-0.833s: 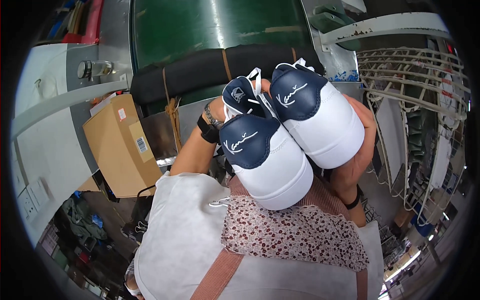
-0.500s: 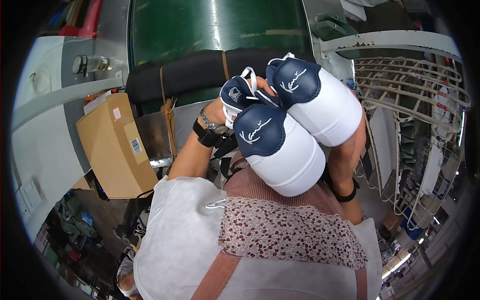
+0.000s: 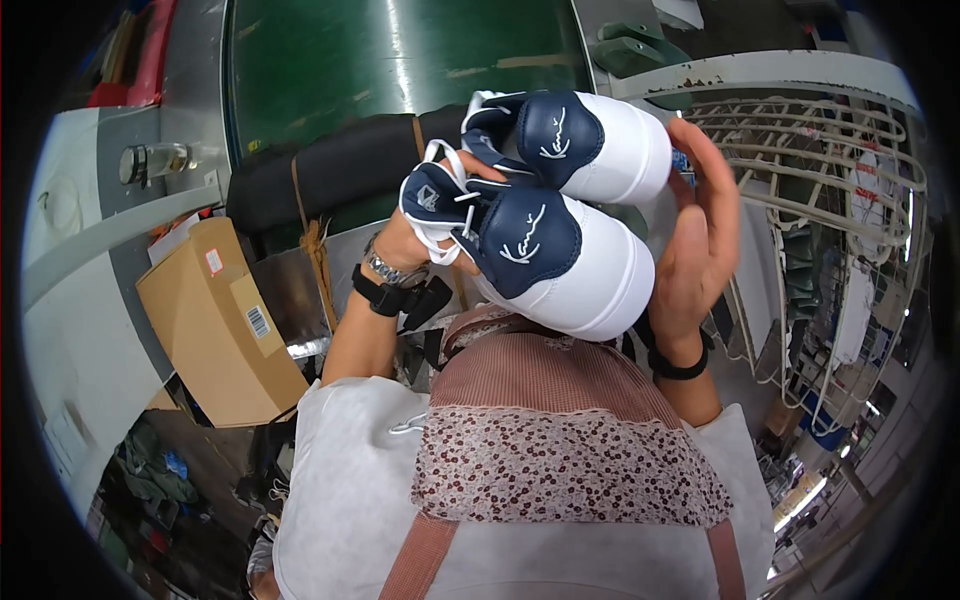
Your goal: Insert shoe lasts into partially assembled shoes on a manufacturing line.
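A pair of white sneakers is held up in front of me, with navy heel panels bearing white script and with white laces. The nearer sneaker (image 3: 612, 268) and the farther sneaker (image 3: 630, 150) lie side by side, heels toward the right. My left hand (image 3: 405, 243) grips them at the lace end, its fingers partly hidden behind the tongue and laces. Beside the heels is my right hand (image 3: 700, 245), open with fingers stretched and slightly curved. Its fingertips are close to the farther heel; whether they touch it I cannot tell.
Ahead runs a green conveyor belt (image 3: 400, 60) with a black padded roll (image 3: 320, 180) along its near end. A cardboard box (image 3: 222, 325) and a glass jar (image 3: 155, 162) are at the left. A white wire rack (image 3: 815, 150) stands at the right.
My right hand has come out from under the farther sneaker and opened beside the heels. The sneakers have turned and shifted left and away, still in my left hand.
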The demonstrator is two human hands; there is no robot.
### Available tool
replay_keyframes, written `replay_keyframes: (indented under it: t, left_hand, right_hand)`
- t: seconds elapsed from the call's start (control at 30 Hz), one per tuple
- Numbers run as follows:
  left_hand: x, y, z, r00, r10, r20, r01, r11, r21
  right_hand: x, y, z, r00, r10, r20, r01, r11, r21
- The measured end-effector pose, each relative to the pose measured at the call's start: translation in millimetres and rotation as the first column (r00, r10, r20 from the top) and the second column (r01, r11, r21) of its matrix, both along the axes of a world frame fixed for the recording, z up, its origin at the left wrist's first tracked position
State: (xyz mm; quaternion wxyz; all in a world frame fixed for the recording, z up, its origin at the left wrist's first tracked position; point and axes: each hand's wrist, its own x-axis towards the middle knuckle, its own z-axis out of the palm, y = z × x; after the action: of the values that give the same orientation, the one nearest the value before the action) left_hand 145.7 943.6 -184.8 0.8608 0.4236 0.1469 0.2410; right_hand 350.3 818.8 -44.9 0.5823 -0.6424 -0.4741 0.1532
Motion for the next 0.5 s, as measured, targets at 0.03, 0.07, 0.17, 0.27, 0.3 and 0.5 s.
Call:
replay_keyframes:
  t: [0.03, 0.07, 0.17, 0.27, 0.3, 0.5]
  left_hand:
    - [1.1, -0.8, 0.4, 0.998, 0.054, 0.015, -0.056, 0.991, 0.119]
    - [1.3, -1.1, 7.4, 0.996, 0.087, -0.018, -0.083, 0.982, 0.171]
    - [-2.1, 3.4, -1.8, 0.993, 0.055, -0.103, -0.041, 0.99, 0.134]
    - [-4.6, 0.7, 1.6, 0.986, 0.048, -0.16, -0.046, 0.999, 0.02]
    - [-2.6, -1.7, 10.8, 0.985, 0.04, -0.165, -0.062, 0.99, -0.13]
    - [-0.2, -0.9, 0.5, 0.995, 0.051, -0.086, -0.051, 0.999, 0.005]
  right_hand:
    - [2.5, -1.5, 7.3, 0.976, 0.058, 0.208, -0.063, 0.998, 0.018]
    - [5.7, -2.9, 19.6, 0.907, 0.104, 0.409, -0.123, 0.992, 0.02]
    - [-14.5, 19.6, 44.3, 0.823, 0.326, 0.464, -0.295, 0.945, -0.14]
    - [-23.7, 24.9, 39.2, 0.793, 0.376, 0.479, -0.255, 0.919, -0.3]
    - [-24.4, 26.5, 32.7, 0.821, 0.355, 0.448, -0.278, 0.933, -0.23]
    - [-22.4, 19.8, 16.2, 0.836, 0.372, 0.404, -0.34, 0.928, -0.151]
